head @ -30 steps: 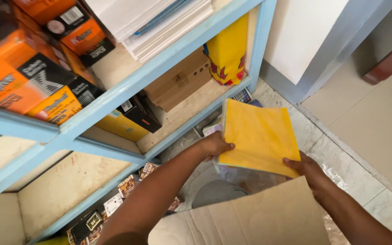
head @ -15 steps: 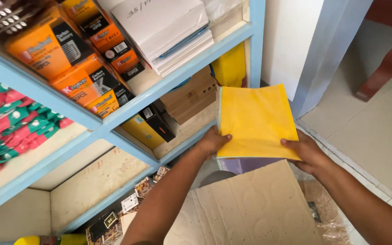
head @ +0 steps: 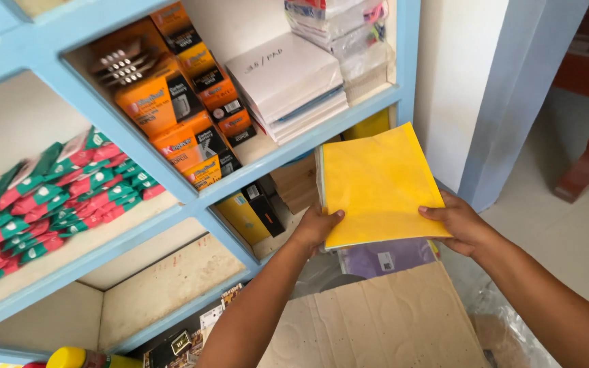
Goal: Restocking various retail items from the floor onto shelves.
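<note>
Both hands carry a yellow packet stack (head: 376,184) held out level in front of the blue shelf unit (head: 192,197), one hand at each lower corner so the flat bundle does not sag or slide apart. The left hand (head: 316,230) pinches the near left corner, thumb on top and fingers under; the right hand (head: 459,225) clamps the near right edge the same way, thumb lying across the yellow face. Past the fingertips, the stack's far edge sits close to the shelf board (head: 322,140) that bears a white paper pile (head: 288,85); orange boxes (head: 172,129) stand up and to the left of the left hand. Below both wrists lies a cardboard flap (head: 376,320), with a purple pack (head: 386,257) just under the stack. Open room lies to the right of the right hand, toward the bare floor (head: 574,225)
</note>
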